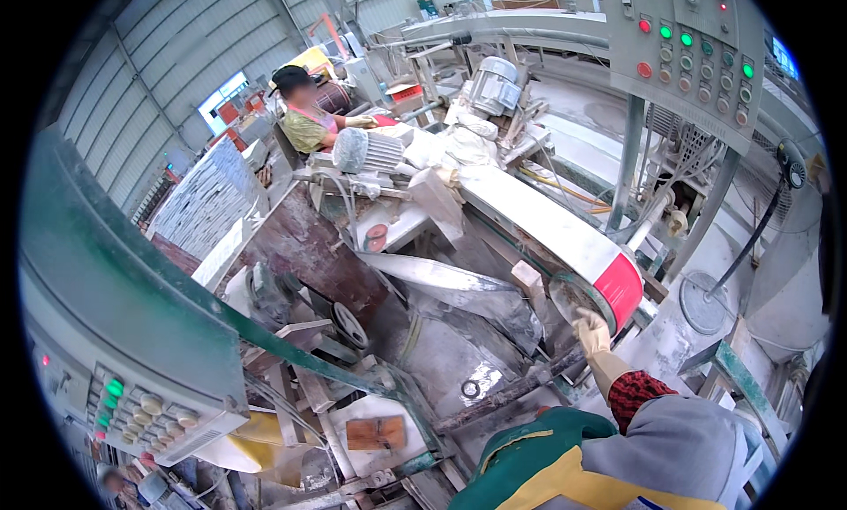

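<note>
My right hand (592, 332), in a pale cream glove with a red checked cuff above it, reaches to the near end of a belt machine. Its fingers look curled in beside the belt's rounded end; what they hold, if anything, I cannot make out. The long belt (538, 212) is white on top, with a bright red section (619, 286) where it turns down, just right of the hand. Left of the fingers a small pale block (528, 279) stands by the machine's side. My left hand is not in view.
A co-worker (306, 126) is at the belt's far end, near a grey motor (371, 153). Control panels stand at right (653, 91) and lower left (207, 408). A crumpled silvery sheet (459, 285) hangs left of the belt. A round-based stand (703, 303) is at right.
</note>
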Demonstrator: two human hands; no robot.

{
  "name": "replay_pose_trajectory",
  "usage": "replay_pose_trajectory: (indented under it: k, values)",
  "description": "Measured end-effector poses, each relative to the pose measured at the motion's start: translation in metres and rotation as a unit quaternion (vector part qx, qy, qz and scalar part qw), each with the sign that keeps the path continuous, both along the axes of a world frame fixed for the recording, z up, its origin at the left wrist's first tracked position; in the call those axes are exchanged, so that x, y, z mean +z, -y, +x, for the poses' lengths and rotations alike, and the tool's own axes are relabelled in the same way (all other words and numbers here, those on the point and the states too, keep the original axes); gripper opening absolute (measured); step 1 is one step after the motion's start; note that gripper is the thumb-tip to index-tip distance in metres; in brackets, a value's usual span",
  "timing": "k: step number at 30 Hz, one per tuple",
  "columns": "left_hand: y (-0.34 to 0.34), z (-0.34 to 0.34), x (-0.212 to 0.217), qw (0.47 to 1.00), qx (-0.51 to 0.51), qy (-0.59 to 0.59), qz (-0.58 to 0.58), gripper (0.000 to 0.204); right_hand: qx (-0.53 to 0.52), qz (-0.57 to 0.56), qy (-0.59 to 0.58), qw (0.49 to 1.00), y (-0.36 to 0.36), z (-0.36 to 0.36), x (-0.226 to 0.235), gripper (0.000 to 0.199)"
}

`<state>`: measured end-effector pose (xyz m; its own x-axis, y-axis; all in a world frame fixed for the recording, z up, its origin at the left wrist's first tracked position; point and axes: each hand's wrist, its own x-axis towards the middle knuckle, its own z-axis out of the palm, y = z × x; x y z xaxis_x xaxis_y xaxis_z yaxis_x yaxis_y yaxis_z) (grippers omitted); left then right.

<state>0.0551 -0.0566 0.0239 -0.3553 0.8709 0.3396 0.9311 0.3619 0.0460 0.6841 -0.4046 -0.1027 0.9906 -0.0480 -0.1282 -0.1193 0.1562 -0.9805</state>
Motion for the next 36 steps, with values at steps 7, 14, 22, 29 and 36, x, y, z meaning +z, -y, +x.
replay_pose_trajectory:
  k: [7, 14, 22, 29, 36]
  values:
    - [0.000, -0.026, 0.015, 0.998, 0.032, -0.019, -0.054, 0.047, 0.286, -0.361, -0.040, 0.887, -0.034, -0.026, -0.011, 0.036]
    - [-0.026, -0.055, -0.048, 0.954, -0.068, -0.221, 0.190, 0.042, 0.392, -0.515, 0.044, 0.761, -0.051, -0.034, -0.063, 0.039]
    - [0.014, -0.026, 0.005, 0.986, -0.054, -0.109, 0.110, 0.046, 0.492, -0.505, 0.097, 0.703, -0.092, -0.075, -0.068, 0.044]
    - [0.038, 0.007, 0.000, 0.998, -0.064, -0.012, 0.021, 0.049, 0.497, -0.620, 0.151, 0.588, -0.082, -0.076, -0.128, 0.040]
    - [0.060, 0.042, -0.001, 0.994, -0.095, 0.057, 0.020, 0.049, 0.552, -0.543, 0.047, 0.631, -0.080, -0.069, -0.110, 0.048]
